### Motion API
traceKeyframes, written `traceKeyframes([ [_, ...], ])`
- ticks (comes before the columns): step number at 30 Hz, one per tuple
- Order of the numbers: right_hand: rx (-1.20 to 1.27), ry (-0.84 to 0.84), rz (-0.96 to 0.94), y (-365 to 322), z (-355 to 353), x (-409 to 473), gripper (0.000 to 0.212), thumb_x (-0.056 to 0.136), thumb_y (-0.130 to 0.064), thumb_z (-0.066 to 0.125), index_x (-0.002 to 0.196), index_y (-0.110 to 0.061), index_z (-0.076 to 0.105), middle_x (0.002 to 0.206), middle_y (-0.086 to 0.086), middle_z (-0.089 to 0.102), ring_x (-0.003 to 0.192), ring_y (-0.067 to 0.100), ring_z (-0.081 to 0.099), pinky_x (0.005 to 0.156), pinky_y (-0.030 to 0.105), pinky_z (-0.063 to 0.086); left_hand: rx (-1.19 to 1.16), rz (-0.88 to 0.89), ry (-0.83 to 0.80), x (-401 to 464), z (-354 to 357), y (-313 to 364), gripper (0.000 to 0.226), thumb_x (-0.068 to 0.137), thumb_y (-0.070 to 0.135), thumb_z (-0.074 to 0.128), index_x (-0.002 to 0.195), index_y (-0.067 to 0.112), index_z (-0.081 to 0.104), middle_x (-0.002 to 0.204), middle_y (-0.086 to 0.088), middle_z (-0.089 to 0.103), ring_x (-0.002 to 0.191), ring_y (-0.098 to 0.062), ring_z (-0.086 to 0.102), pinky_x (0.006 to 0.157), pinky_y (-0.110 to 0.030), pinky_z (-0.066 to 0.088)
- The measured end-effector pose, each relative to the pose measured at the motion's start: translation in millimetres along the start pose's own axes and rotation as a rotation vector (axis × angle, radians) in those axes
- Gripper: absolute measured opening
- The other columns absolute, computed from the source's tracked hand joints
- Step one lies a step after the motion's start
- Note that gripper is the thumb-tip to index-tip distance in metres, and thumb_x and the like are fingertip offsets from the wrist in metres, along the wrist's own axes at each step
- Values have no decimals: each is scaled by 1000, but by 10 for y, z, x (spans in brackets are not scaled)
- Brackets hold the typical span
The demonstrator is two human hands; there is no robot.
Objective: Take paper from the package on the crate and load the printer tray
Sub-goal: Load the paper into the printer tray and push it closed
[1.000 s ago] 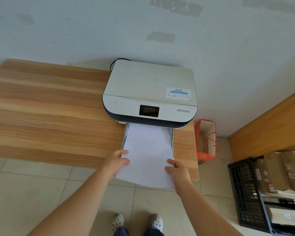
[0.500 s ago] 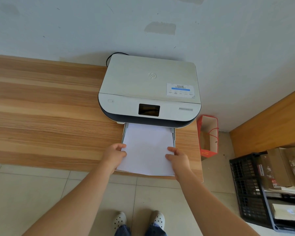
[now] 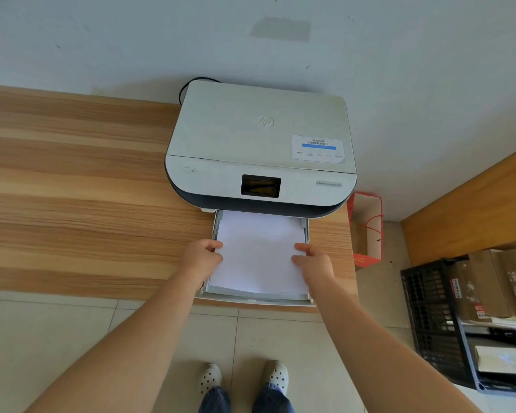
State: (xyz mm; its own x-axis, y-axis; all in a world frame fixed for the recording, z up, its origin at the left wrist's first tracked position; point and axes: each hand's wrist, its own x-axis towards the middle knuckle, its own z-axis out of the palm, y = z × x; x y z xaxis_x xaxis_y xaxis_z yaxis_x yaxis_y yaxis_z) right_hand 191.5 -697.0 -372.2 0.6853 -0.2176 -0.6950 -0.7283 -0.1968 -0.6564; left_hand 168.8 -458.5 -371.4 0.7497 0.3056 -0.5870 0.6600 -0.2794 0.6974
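Observation:
A white printer (image 3: 259, 144) stands on the wooden desk (image 3: 72, 189) against the wall. Its tray (image 3: 253, 300) is pulled out toward me over the desk's front edge. A stack of white paper (image 3: 258, 251) lies in the tray, its far end under the printer. My left hand (image 3: 201, 257) grips the stack's left edge and my right hand (image 3: 315, 262) grips its right edge. At the right, a black crate (image 3: 429, 317) on the floor carries a brown paper package (image 3: 483, 287).
A red paper bag (image 3: 367, 231) stands on the floor between the desk and a wooden panel (image 3: 471, 204) at the right. A black cable (image 3: 185, 87) loops behind the printer. My feet in white clogs (image 3: 242, 380) are on the tiled floor below the desk edge.
Both hands have pushed the paper stack forward into the tray. Its near edge, which hung past the desk, now lies inside the tray's front lip.

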Motion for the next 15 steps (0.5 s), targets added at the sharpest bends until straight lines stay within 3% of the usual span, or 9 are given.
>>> traceKeyframes([
  [4,-22,12,-26,21,13,-41,32,91,-11,59,119,-25,62,100,2,62,80,20,61,76,39,59,70,68,16,-13,50,-3,34,87,1,61,119,11,64,125,-11,59,88,-14,53,61,-17,38],
  [6,-79,25,-70,21,-5,-76,33,91,-13,59,122,-23,61,110,1,59,79,15,57,61,27,51,165,124,31,-52,70,-7,31,88,5,61,118,11,64,118,-9,60,79,-12,54,56,-17,40],
  [8,-175,41,-99,12,-41,-110,34,93,-16,57,126,-21,58,120,1,57,81,14,55,54,21,41,247,179,60,-94,72,-6,30,88,7,62,118,10,64,112,-7,59,82,-14,54,58,-18,41],
  [12,-386,80,-159,-33,-147,-191,40,93,-22,54,132,-18,53,135,4,52,87,15,53,56,22,43,351,287,100,-132,-1,-18,30,86,6,64,116,9,64,121,-7,55,95,-14,49,79,-24,40],
  [15,-542,62,-307,-72,-182,-266,44,92,-23,57,135,-22,50,144,3,40,93,13,51,64,17,42,468,391,26,-110,-72,-37,34,86,9,65,120,11,62,130,-4,50,113,-18,48,92,-24,37],
])
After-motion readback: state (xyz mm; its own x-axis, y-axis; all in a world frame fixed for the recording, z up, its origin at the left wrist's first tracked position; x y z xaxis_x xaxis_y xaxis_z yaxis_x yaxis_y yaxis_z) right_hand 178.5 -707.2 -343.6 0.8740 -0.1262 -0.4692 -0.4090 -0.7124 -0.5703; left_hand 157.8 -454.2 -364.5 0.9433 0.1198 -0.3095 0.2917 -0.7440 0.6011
